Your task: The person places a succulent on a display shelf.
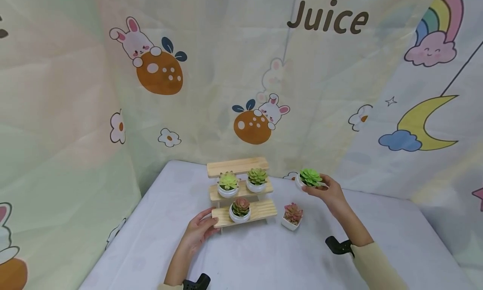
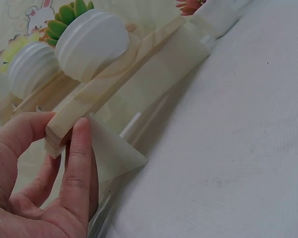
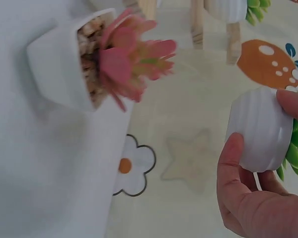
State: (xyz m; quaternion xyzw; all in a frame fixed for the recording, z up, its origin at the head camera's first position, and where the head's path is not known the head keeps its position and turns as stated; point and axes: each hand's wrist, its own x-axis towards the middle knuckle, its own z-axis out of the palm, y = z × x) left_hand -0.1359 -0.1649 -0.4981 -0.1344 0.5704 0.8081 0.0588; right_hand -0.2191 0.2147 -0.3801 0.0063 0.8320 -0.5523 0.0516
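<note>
A three-step wooden plant stand (image 1: 260, 210) stands on the table, its bottom left corner pinched by my left hand (image 1: 199, 228) between thumb and fingers. In the left wrist view the thumb and fingers press the end of the wooden shelf (image 2: 69, 119). My right hand (image 1: 329, 191) grips a round white pot (image 3: 260, 131) holding a bright green succulent (image 1: 310, 177), raised right of the stand. A reddish succulent (image 1: 240, 207) in a white pot sits on the bottom step. Two pale green succulents (image 1: 228, 181) in white pots occupy the middle step.
A pink succulent (image 1: 293, 213) in a squarish white pot rests on the white tablecloth (image 1: 264, 256) right of the stand. The top step (image 1: 237, 167) carries no pot. Behind the table hangs a printed cloth backdrop (image 1: 211, 71).
</note>
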